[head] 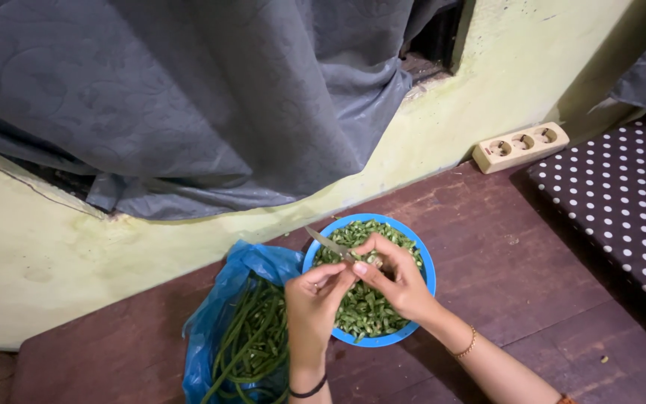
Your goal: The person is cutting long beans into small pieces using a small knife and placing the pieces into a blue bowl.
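I see my right hand (401,280) gripping a small knife (328,242), its thin metal blade angled up-left over the round blue plastic bowl (426,263) heaped with short chopped green beans (364,310). My left hand (313,303) pinches a bean piece against the right thumb; the piece itself is too hidden to make out. Beside the bowl, a crinkled blue plastic bag (222,307) holds long whole beans (252,344), cut off at the bottom edge. Everything rests on dark wooden planks (532,277).
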